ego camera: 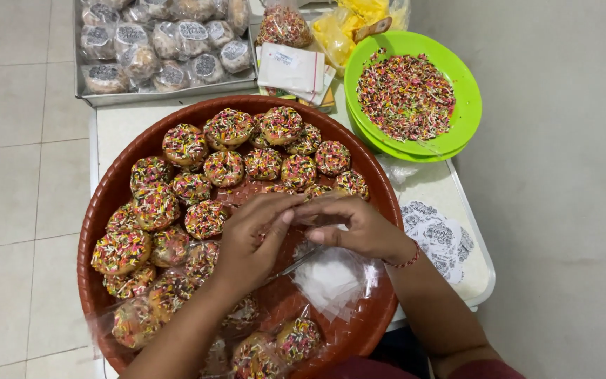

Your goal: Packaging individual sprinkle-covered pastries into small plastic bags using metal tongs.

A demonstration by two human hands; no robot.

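donuts crowd basket's far half, clear floor left

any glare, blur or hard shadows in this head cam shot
Head view: light is soft and even, with no hard shadows on the white table. Faint sheen shows on the clear plastic bags and the wrapped donuts. Both hands, left hand and right hand, look slightly soft, while the sprinkled donuts stay fairly sharp.

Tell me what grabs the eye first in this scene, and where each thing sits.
A big brown round tray fills the middle, heaped with sprinkle-covered doughnuts. Over its near half the left hand and right hand meet fingertip to fingertip above a stack of clear plastic bags. At the upper right stands a bright green plate of loose coloured sprinkles, and at the top left a metal tray of wrapped doughnuts.
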